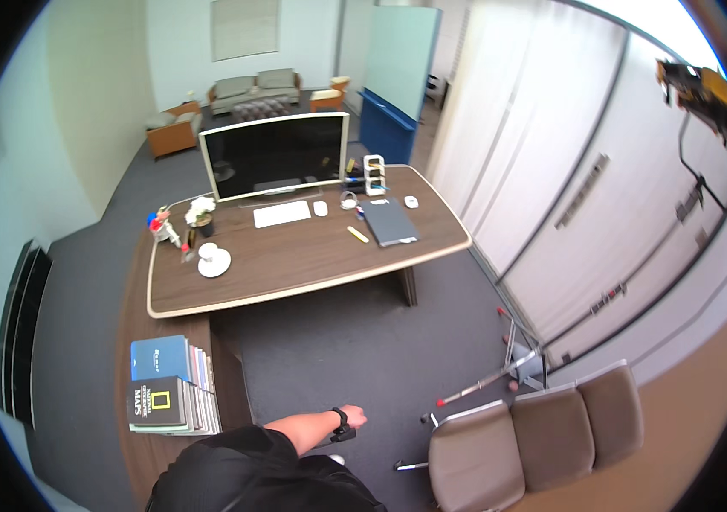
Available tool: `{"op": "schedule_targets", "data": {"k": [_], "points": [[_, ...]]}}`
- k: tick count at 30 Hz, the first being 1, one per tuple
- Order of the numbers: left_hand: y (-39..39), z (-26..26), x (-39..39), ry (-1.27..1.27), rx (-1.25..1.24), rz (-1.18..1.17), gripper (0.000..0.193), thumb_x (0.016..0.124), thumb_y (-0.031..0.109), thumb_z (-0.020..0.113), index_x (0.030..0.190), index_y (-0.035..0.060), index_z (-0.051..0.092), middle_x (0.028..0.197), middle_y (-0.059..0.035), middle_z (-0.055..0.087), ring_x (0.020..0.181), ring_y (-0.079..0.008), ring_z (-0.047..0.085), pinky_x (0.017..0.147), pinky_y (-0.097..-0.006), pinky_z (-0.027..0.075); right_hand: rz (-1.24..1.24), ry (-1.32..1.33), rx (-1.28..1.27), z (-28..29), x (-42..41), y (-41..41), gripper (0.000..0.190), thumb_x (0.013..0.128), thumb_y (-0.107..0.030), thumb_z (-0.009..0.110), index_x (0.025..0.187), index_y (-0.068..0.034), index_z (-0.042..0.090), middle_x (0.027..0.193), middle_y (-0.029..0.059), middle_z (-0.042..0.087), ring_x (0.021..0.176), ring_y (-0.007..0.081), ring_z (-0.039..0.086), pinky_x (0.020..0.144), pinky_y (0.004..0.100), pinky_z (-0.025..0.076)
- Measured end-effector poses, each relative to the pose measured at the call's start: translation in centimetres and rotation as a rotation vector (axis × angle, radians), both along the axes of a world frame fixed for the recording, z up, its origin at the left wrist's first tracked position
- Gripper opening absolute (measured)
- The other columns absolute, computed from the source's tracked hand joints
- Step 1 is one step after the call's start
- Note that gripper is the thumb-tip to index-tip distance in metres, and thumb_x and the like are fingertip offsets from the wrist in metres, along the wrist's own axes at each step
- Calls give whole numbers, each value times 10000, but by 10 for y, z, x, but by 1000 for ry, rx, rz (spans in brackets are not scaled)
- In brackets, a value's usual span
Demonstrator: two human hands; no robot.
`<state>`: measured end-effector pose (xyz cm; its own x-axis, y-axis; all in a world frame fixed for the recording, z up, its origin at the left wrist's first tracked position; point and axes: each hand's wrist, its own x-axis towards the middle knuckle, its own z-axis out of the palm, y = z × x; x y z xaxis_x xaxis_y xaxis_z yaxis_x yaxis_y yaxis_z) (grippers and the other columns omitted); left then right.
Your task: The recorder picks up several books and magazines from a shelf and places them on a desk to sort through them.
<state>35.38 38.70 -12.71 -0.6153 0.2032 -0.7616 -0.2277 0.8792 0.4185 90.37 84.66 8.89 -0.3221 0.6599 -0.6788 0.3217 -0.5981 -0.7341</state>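
Observation:
My left hand (355, 416), with a black watch on its wrist, hangs over the grey carpet in front of the desk; its fingers look curled, and whether they hold anything cannot be seen. My right hand is out of view. Before me stands a dark wooden desk (286, 256) with a monitor (277, 157), a white keyboard (282, 214) and a white mouse (320, 208). A cup (208, 251) rests with a white saucer (215, 265) at the left, near a potted white flower (201, 211). A dark grey folder (390, 223) lies at the right, beside a yellow pen-like object (357, 234).
Stacked books (158, 400) lie on the side cabinet at the left. A brown wheeled office chair (475, 448) stands at the lower right, near a metal stand (488, 381) with red-tipped legs. Sofas and a blue-based partition (385, 128) are farther back.

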Motion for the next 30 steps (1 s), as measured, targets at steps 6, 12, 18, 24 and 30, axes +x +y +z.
{"op": "schedule_targets", "data": {"k": [6,12,18,24,30], "points": [[-39,85,20,-128,787,402,302,1037,307,475,1143,70,628,1029,-33,689,905,-131,653,805,-292,534,403,151,-5,105,-267,-51,772,926,-435,656,1520,-87,308,1486,187,424,1309,347,483,1031,495,460],[-87,163,53,-97,1101,645,460,1018,456,571,1266,69,551,1167,-57,667,1099,-147,644,941,-305,532,872,183,113,122,-476,-142,827,954,-332,646,1600,-225,141,1578,202,255,1402,394,349,1054,566,417],[-113,185,62,-188,1217,1082,599,1049,416,497,1501,84,287,1425,-193,519,1272,-339,571,1050,-484,504,1182,480,-27,-8,-662,-287,899,876,-271,742,1550,-91,175,1640,107,134,1441,262,272,1103,411,380],[-100,213,-3,28,1754,1455,589,1014,432,555,1446,113,312,1448,-213,477,1317,-431,508,1079,-703,374,1439,830,251,9,-687,-411,892,856,-81,730,1505,-14,121,1580,206,137,1431,289,238,1178,404,258],[-97,203,-55,140,1622,1687,496,993,377,599,1376,90,467,1337,-152,597,1245,-346,573,1087,-605,404,1688,894,604,23,-729,-424,1052,747,-251,868,1477,9,156,1472,329,191,1397,439,149,1188,526,190]]}}
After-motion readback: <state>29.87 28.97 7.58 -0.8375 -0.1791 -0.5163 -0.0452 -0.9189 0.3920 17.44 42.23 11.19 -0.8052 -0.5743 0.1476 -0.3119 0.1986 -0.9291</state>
